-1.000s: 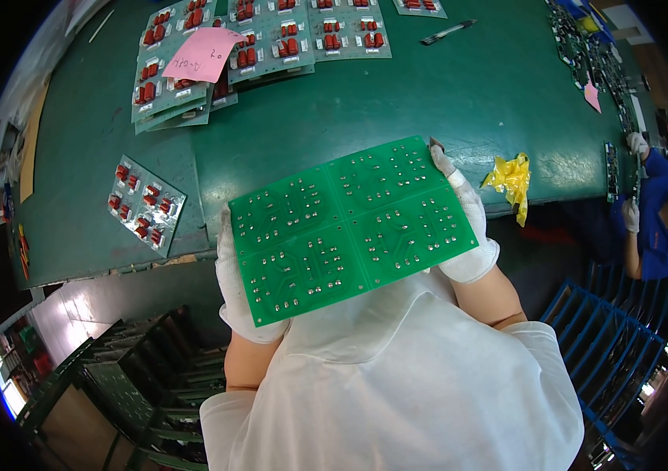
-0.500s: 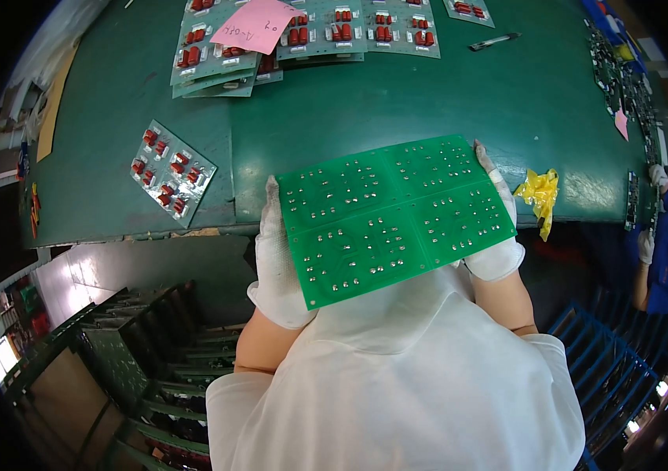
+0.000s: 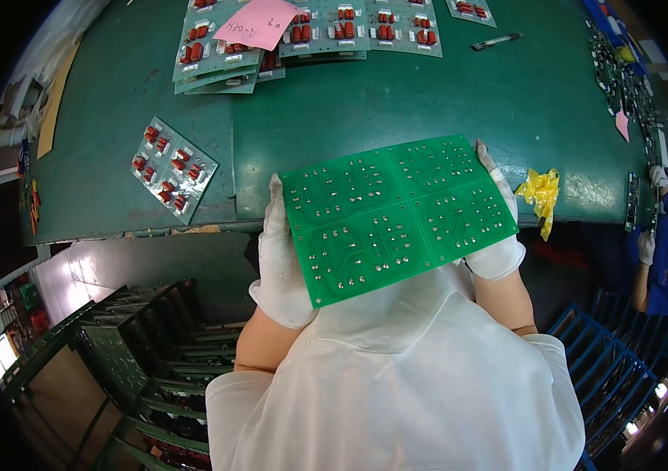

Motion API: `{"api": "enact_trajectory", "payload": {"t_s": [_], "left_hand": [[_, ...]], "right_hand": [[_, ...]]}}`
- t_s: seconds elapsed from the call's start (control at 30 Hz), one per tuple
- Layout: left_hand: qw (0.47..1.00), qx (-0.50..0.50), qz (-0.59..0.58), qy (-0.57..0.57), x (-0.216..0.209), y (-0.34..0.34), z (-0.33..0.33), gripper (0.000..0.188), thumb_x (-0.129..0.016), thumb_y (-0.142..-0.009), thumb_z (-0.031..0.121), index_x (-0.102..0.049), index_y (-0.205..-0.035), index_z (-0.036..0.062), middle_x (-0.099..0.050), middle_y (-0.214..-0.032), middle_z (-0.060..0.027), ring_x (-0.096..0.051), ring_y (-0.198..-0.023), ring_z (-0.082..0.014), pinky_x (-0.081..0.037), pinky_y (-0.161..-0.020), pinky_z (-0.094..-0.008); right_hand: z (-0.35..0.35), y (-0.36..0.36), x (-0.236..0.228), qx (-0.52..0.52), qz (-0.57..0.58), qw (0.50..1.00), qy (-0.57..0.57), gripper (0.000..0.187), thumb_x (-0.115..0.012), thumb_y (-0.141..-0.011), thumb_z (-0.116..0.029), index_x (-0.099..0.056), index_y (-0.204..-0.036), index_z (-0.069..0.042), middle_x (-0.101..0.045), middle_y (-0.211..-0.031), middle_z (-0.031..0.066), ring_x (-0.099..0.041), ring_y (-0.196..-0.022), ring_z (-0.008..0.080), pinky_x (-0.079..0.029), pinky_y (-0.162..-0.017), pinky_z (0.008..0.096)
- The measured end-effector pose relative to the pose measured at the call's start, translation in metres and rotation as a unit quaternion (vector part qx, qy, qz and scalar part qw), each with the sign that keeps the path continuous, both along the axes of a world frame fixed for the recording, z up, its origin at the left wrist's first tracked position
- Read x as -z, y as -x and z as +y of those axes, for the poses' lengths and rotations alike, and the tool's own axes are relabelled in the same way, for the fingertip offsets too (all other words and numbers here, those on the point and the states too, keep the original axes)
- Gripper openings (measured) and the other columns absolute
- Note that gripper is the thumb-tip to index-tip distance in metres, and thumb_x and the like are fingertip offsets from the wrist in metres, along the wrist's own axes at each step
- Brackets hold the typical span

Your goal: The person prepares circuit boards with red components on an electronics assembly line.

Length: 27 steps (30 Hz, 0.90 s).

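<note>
Between my two gloved hands I hold a green circuit board point(image 3: 420, 206), its soldered side up and tilted, over the near table edge. My left hand point(image 3: 277, 263), in a white glove, grips the board's left edge. At the right edge my right hand point(image 3: 497, 250), gloved too, is closed on it; most of its fingers are hidden under the board. A smaller circuit board point(image 3: 173, 171) with red components lies on the table to the left. A crumpled yellow strip point(image 3: 539, 196) lies just right of my right hand.
Stacked circuit boards point(image 3: 314, 45) with red parts lie at the far side, a pink paper note point(image 3: 259, 23) on top. A black pen point(image 3: 497, 41) lies far right. Dark racks point(image 3: 126, 345) and a blue rack point(image 3: 605, 353) flank me. A co-worker's gloved hands point(image 3: 658, 177) are at the right.
The board has tilted slightly and shifted a little to the right at its left end. Both hands keep their hold on it.
</note>
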State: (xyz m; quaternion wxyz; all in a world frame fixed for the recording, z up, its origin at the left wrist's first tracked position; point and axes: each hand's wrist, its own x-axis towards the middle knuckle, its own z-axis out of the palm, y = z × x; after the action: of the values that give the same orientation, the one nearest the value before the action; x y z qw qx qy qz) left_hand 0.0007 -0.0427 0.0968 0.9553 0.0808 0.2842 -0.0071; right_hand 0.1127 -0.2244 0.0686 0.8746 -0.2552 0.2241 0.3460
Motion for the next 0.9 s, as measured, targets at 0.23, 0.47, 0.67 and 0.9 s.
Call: {"api": "enact_trajectory", "payload": {"t_s": [0.23,0.47,0.67,0.9], "left_hand": [[0.999,-0.004,0.015,-0.039,0.002,0.002,-0.002,0.047,-0.043,-0.091,0.047,-0.054,-0.110,0.0056,-0.057,-0.108,-0.0118,-0.058,-0.096,-0.0257,-0.050,-0.080,-0.0402],[0.999,-0.001,0.004,-0.047,0.002,0.003,-0.003,0.046,-0.041,-0.092,0.046,-0.055,-0.110,0.0058,-0.058,-0.106,-0.0113,-0.058,-0.094,-0.0246,-0.051,-0.079,-0.0393],[0.998,0.000,0.023,-0.063,0.002,0.002,-0.004,0.045,-0.041,-0.092,0.045,-0.055,-0.109,0.0060,-0.058,-0.106,-0.0106,-0.058,-0.094,-0.0240,-0.051,-0.079,-0.0384],[0.961,0.006,-0.005,-0.276,-0.004,0.003,-0.013,0.045,-0.040,-0.092,0.045,-0.053,-0.110,0.0060,-0.057,-0.107,-0.0103,-0.058,-0.095,-0.0234,-0.050,-0.081,-0.0384]], "right_hand": [[0.002,0.002,-0.007,-0.011,0.001,1.000,-0.025,0.027,-0.052,-0.090,-0.029,-0.060,-0.095,-0.004,-0.063,-0.094,0.0112,-0.063,-0.084,0.0249,-0.052,-0.073,0.0380],[-0.001,0.002,-0.003,0.013,0.018,0.999,0.038,0.028,-0.054,-0.089,-0.031,-0.060,-0.095,-0.004,-0.063,-0.093,0.0109,-0.062,-0.083,0.0243,-0.052,-0.072,0.0370],[-0.006,0.001,0.004,0.016,0.025,0.998,0.064,0.029,-0.053,-0.089,-0.032,-0.060,-0.095,-0.004,-0.063,-0.094,0.0111,-0.062,-0.084,0.0241,-0.052,-0.072,0.0371],[-0.008,0.000,0.007,0.005,0.011,0.998,0.068,0.029,-0.052,-0.090,-0.032,-0.060,-0.094,-0.004,-0.063,-0.093,0.0108,-0.062,-0.084,0.0238,-0.052,-0.072,0.0364]]}}
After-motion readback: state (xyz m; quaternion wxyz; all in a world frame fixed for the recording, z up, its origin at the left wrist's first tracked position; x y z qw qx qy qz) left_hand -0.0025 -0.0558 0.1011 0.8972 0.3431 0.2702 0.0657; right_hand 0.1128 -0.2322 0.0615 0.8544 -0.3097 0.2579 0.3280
